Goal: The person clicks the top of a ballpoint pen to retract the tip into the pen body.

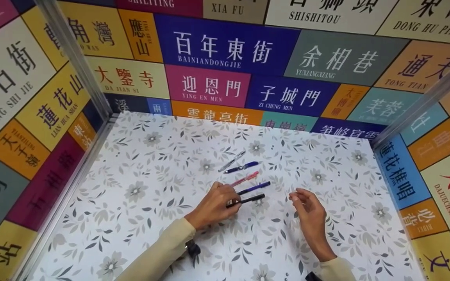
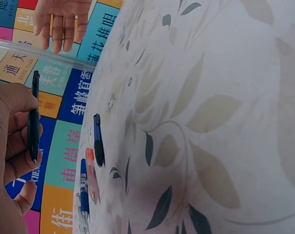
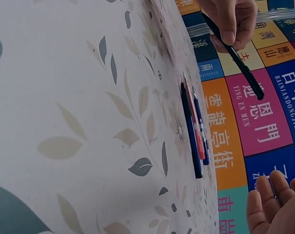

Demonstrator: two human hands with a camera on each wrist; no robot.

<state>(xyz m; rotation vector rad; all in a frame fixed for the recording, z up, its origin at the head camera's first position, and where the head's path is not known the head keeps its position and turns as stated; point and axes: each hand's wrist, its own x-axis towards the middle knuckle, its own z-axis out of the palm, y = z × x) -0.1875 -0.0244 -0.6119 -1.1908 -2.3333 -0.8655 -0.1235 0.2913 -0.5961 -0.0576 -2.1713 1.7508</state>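
My left hand (image 1: 218, 203) pinches a black pen (image 1: 253, 198) between thumb and fingers. In the right wrist view this pen (image 3: 242, 66) is held up off the table, tilted. Just beyond it a blue pen with a dark cap (image 1: 255, 187) lies on the table, partly overlapped by the hand in the head view. Farther back lie a pink pen (image 1: 245, 178), a dark blue pen (image 1: 242, 167) and a clear pen (image 1: 231, 161), roughly side by side. To the right of the pens, my right hand (image 1: 310, 208) hovers with loosely bent fingers, holding nothing.
A white tabletop with grey leaf and flower print (image 1: 162, 164) spreads beneath both hands. Colourful panels with street names (image 1: 225, 43) rise behind it and on both sides. Metal corner posts (image 1: 77, 58) stand at the back corners.
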